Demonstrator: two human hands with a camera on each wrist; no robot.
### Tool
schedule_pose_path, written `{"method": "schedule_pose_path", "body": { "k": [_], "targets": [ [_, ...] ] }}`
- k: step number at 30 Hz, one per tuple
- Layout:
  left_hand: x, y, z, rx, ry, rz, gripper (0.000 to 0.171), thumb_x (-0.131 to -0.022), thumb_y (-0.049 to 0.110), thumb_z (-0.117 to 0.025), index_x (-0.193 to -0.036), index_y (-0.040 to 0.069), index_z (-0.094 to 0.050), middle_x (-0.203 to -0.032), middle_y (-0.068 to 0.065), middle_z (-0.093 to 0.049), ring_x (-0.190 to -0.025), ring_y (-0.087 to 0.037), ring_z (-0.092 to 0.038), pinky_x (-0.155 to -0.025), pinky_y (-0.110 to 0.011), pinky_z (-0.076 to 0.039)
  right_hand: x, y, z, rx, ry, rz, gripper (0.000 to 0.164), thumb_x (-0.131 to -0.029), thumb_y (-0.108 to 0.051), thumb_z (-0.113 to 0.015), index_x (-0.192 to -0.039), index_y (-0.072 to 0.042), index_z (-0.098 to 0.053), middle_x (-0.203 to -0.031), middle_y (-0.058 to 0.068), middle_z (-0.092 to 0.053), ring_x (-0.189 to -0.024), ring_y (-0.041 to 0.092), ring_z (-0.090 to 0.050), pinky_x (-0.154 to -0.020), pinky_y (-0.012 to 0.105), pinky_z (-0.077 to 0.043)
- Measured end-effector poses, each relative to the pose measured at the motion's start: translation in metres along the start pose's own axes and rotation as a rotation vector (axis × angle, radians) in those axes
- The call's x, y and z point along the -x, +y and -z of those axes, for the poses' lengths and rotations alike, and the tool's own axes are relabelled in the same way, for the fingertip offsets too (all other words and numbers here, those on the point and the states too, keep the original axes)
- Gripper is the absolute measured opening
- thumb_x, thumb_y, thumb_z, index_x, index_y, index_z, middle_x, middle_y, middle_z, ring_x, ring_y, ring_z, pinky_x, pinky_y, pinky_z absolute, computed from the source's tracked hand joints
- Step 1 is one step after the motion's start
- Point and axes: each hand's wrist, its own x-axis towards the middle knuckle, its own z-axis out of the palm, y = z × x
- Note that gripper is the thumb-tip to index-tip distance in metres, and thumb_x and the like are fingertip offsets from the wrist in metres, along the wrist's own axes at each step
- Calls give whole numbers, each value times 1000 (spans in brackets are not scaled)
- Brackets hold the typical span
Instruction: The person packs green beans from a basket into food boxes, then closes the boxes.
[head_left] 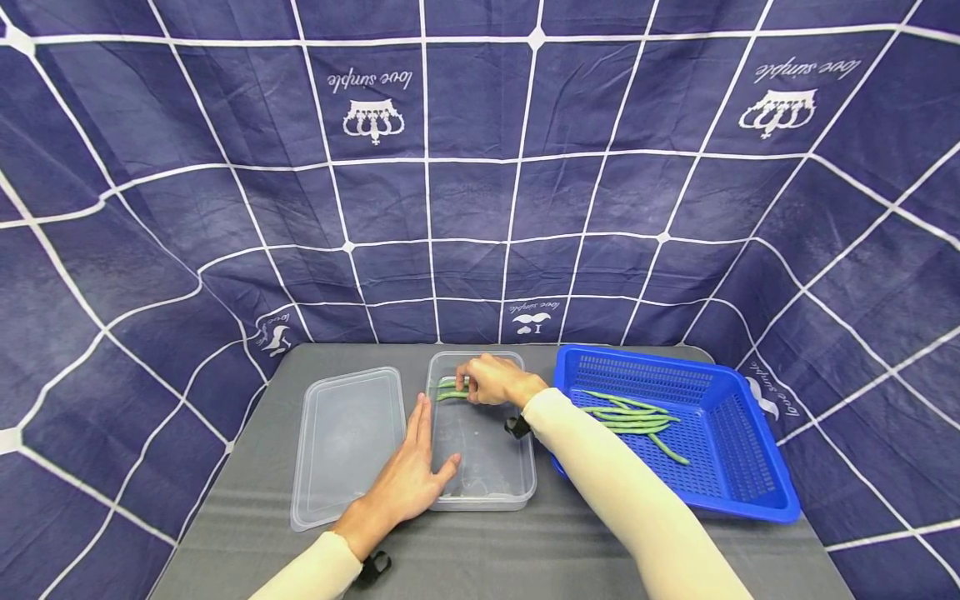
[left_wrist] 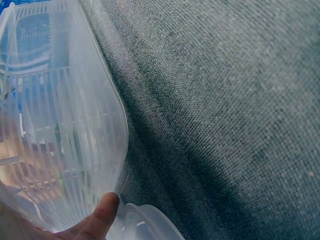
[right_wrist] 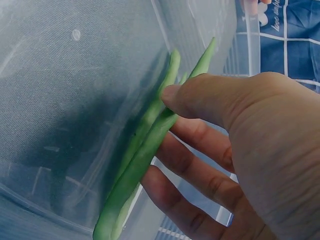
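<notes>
Centrally in the head view, the left hand (head_left: 411, 479), thumb splayed from straight fingers, lies along the clear plastic container (head_left: 483, 504); the right hand (head_left: 491, 381) arches down inside. Left wrist: one fingertip (left_wrist: 107, 207) beside its wall. Right wrist: thumb and fingers pinch a green bean (right_wrist: 137, 162) inside it.

In the head view, the right hand (head_left: 491, 380) partly hides the left green beans (head_left: 452, 396); we see its sleeve (head_left: 637, 504) cropped.

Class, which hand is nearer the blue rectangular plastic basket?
The right hand, inside the clear rectangular plastic container beside the basket; the left hand lies farther, at the container's left side.
</notes>
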Motion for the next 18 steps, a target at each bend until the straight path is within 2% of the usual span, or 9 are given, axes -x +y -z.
{"method": "schedule_pose_path", "body": {
  "k": [1, 5, 12, 18],
  "targets": [
    [0, 0, 0, 2, 0, 0, 109, -110, 40, -77, -184, -6, -11, -195, -26, -10, -163, -50, -54, -124, -61, -56, 4, -8, 6, -4, -10, -15, 31, -96, -5, -88, -123, -21, -85, -101, -8, -87, -92, 10, -78, -91, 42, -68],
    [0, 0, -1, 3, -7, 6, 110, -109, 40, -78, -185, -5, -11, -196, -25, -9, -163, -50, -55, -124, -61, -56, 4, -8, 5, -2, -2, -21, 31, -97, -6, -88, -123, -22, -85, -102, -3, -88, -92, 11, -80, -91, 42, -69],
    [0, 1, -1, -3, 12, -3, 110, -108, 39, -79, -184, -5, -13, -195, -27, -13, -162, -51, -56, -123, -61, -57, 6, -6, 6, 6, -6, -21, 31, -98, -9, -89, -128, -19, -84, -101, -6, -87, -95, 11, -80, -93, 44, -69],
    [0, 0, -2, -3, 21, -5, 108, -108, 36, -79, -184, -6, -14, -194, -28, -14, -163, -51, -54, -124, -62, -56, 10, -4, 11, 10, 33, 11, 31, -97, -11, -88, -126, -21, -85, -103, -5, -88, -93, 10, -80, -87, 41, -69]
  ]
}}
